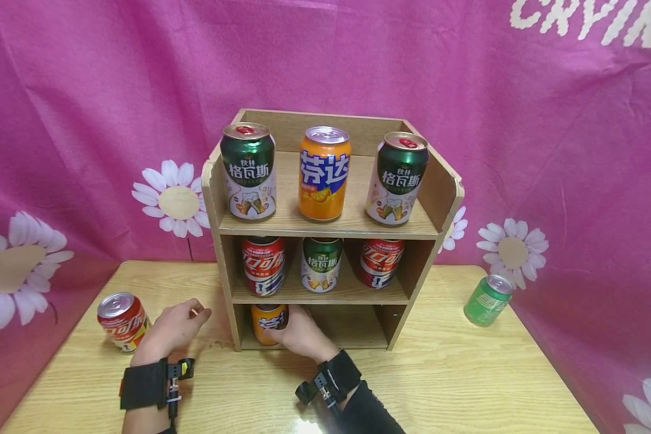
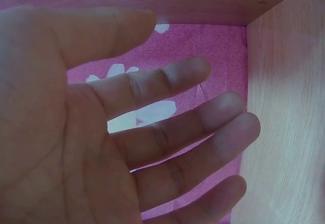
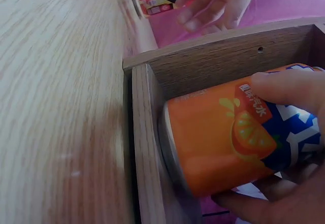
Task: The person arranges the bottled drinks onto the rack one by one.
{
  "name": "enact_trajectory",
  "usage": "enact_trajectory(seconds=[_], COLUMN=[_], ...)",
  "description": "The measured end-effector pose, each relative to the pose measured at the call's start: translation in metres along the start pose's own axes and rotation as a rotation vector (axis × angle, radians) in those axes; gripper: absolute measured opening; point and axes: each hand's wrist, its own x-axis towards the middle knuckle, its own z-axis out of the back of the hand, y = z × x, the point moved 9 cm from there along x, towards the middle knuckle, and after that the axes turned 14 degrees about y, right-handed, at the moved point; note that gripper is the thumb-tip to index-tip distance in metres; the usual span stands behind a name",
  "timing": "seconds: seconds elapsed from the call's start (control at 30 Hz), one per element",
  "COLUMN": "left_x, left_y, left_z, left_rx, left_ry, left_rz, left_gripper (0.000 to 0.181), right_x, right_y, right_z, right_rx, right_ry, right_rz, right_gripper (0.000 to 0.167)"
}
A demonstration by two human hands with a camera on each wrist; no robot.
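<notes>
In the bottom left compartment of the wooden shelf (image 1: 325, 299) stands an orange soda can (image 1: 266, 330). My right hand (image 1: 302, 335) grips it from the right side, thumb in front and fingers behind, as the right wrist view of the orange can (image 3: 218, 137) shows. The can's base is at the shelf's bottom board. My left hand (image 1: 178, 328) hovers left of the shelf with nothing in it; its fingers (image 2: 177, 127) are spread and loosely bent. Beside that hand, a red cola can (image 1: 123, 322) stands on the table.
Green-and-white cans (image 1: 249, 175) flank an orange can (image 1: 324, 181) on the top shelf. The middle shelf holds two red cans (image 1: 263, 268) around a green-and-white can (image 1: 321, 268). A light green can (image 1: 487, 301) stands at the table's right. A pink curtain (image 1: 325, 54) hangs behind.
</notes>
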Motion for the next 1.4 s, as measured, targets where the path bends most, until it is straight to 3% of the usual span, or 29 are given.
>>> enact_trajectory(seconds=[0.27, 0.63, 0.83, 1.13, 1.4], left_x=[-0.0008, -0.0001, -0.0005, -0.0013, -0.0006], left_y=[-0.0031, -0.0021, -0.0028, -0.0037, -0.0023], left_z=[0.0011, 0.0002, 0.0009, 0.0019, -0.0002], left_rx=[0.016, 0.006, 0.009, 0.016, 0.008], left_ry=[-0.004, 0.004, -0.002, -0.006, 0.007], left_rz=[-0.025, -0.012, -0.023, -0.025, -0.021], left_gripper=[0.036, 0.036, 0.035, 0.036, 0.036], right_x=[0.0007, 0.0024, 0.0033, 0.0024, 0.0039], right_y=[0.0075, 0.0085, 0.0085, 0.0087, 0.0042], right_z=[-0.0015, -0.0027, -0.0050, -0.0057, -0.0076], right_rx=[-0.041, -0.077, -0.037, -0.058, -0.080], right_ry=[-0.007, -0.088, -0.032, -0.006, -0.051], right_rz=[0.038, 0.055, 0.088, 0.062, 0.031], right_gripper=[0.065, 0.064, 0.069, 0.067, 0.064])
